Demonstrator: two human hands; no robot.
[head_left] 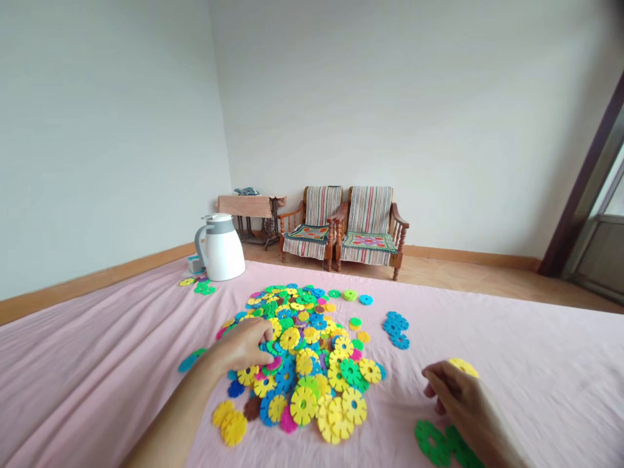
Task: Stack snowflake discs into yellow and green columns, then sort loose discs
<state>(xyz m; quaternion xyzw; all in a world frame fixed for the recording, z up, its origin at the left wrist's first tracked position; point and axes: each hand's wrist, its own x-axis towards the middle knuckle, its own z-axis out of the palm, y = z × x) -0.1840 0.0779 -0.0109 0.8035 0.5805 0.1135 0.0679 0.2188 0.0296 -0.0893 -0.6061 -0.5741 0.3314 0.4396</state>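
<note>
A pile of colourful notched plastic discs (303,405) lies on the pink cloth in front of me. My left hand (245,343) reaches over the pile's left side, thumb and index finger apart, with the thumb tip beside a pink disc (275,363). No disc shows between those fingers; the other fingertips are hidden. To the right of the pile, my right hand (455,388) is curled closed, and whatever its fingers may hold is hidden. Partly behind it lies a yellow disc (464,366). Green discs (431,442) sit below it, partly covered by the wrist.
Linked blue discs (396,328) lie right of the pile. A white and grey jug (223,250) stands at the back left, near green discs (205,287). Two wooden chairs (370,211) and a cloth-covered sewing-machine table (244,206) stand beyond the pink cloth (541,364).
</note>
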